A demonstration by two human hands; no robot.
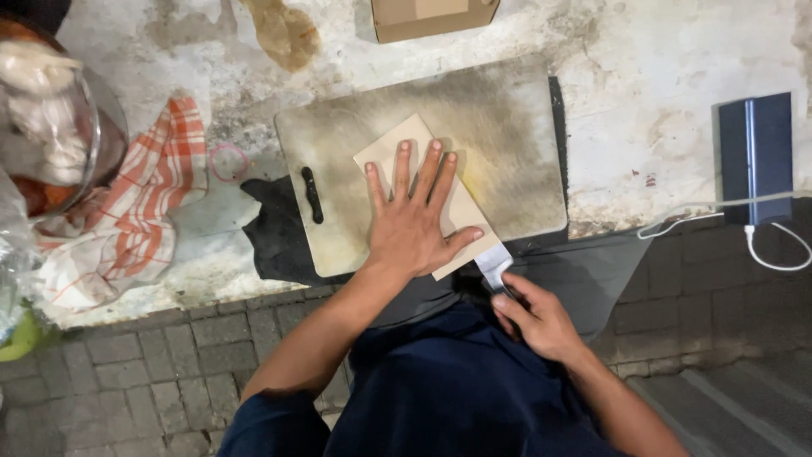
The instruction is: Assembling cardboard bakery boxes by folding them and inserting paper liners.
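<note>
Pressing flat on a tan cardboard sheet (427, 182), fingers spread wide, was the left hand (412, 222), roughly at the middle of the view. Lay tilted, that sheet, on a worn pale cutting board (507, 127) with a dark slot handle at its nine o'clock edge, its lower corner jutting past the board's near edge. Gripped at the sheet's five o'clock corner by the right hand (533, 317), fingers curled narrow around it, was a knife (495, 269), only a short pale blade showing, touching the cardboard edge. Peeked from under the board at seven o'clock: a black cloth (275, 233). Sat at twelve o'clock, cut off by the frame, a brown cardboard box (431, 17), plain and rectangular. Rested at three o'clock a dark slim rectangular device (755, 156) with a white cable (719, 211) running from it. Sprawled at nine o'clock an orange-and-white checked towel (139, 211), beside a glass bowl (51, 118).
</note>
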